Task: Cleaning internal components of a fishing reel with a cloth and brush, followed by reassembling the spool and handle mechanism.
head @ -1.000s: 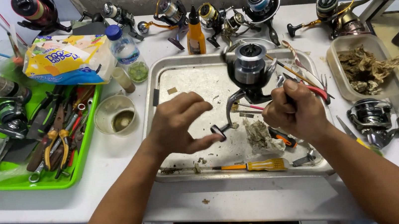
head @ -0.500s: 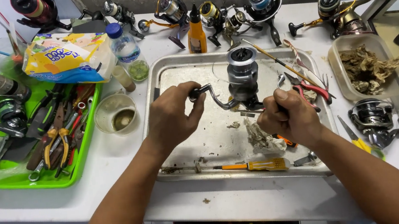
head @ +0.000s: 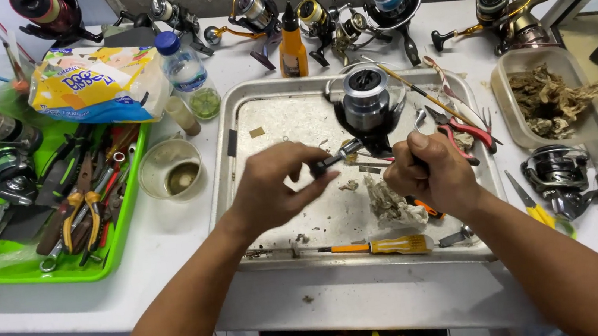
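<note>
- Gripping a spinning reel (head: 368,111) over the metal tray (head: 235,134), the right hand (head: 431,175) closes around its stem.
- Left hand (head: 272,193) pinches the black crank handle (head: 332,160), whose long axis runs left to right toward the reel.
- Compared with earlier, the handle sits lower and nearer.

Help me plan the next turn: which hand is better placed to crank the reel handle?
Probably left. The left hand already pinches the handle knob, while the right hand grips the fishing reel over the metal tray.
</note>
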